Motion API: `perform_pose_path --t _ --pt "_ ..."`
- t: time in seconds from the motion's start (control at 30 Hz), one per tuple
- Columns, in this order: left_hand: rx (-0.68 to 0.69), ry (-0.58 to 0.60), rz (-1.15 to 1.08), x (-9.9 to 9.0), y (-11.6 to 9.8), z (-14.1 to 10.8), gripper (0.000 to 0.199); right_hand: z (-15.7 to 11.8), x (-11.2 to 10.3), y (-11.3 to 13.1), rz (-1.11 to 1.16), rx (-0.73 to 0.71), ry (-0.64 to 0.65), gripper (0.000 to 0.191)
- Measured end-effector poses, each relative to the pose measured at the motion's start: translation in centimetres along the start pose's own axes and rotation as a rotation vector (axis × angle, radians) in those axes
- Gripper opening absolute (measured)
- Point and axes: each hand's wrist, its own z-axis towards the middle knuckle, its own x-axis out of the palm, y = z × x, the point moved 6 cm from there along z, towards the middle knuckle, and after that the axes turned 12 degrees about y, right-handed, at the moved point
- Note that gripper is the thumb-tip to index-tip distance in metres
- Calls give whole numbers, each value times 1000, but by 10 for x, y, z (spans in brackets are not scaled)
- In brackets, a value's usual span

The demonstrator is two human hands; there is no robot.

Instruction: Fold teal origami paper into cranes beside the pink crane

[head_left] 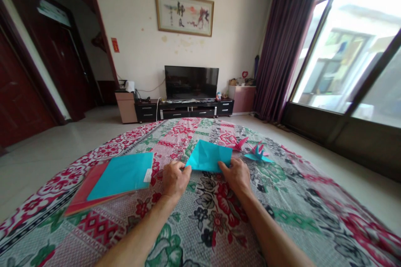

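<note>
A creased sheet of blue paper (208, 156) is held at the middle of the patterned tablecloth, one corner pointing up at its upper left. My left hand (176, 178) pinches its lower left corner between thumb and fingers. At the lower right, my right hand (236, 174) grips the edge, thumb on the near face and fingers behind. To the left lie a pack of blue paper (125, 173) with a small white label and, partly under it, a pack of red paper (84, 194). Beyond my right hand stand a blue folded paper figure (258, 154) and pink folded paper figures (240, 144).
The round table carries a floral tablecloth (200, 221). Past its far edge are a television (191, 83) on a black stand (178, 109) and small cabinets. A purple curtain (278, 41) and large window are on the right, dark red doors on the left.
</note>
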Motion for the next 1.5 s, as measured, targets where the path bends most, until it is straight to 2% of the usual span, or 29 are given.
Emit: perform_pose_path --t 0.27,0.47,0.6,0.7,0.83,0.9,0.97,1.27,1.5 --pt "64 22 194 5 -2 0 20 -2 6 2 -121 -4 41 33" --pt "73 31 281 6 -1 0 18 -2 8 2 -105 9 70 33" --pt "81 36 302 6 -2 -1 18 -3 7 -2 -21 30 -17 52" --pt "75 40 312 5 -3 -2 18 -6 3 1 -3 -47 -112 61" --pt "58 53 317 4 -4 -3 18 -9 3 13 -81 -199 -102 32" --pt "54 62 322 3 -5 -3 18 -9 4 16 -103 -236 -64 19" --pt "51 73 329 2 -6 -4 17 -8 4 17 -108 -240 -35 14" --pt "48 91 330 1 -6 -4 17 -8 6 19 -131 -275 7 21" --pt "55 76 310 3 -4 -3 16 -5 11 17 -87 -222 65 18"
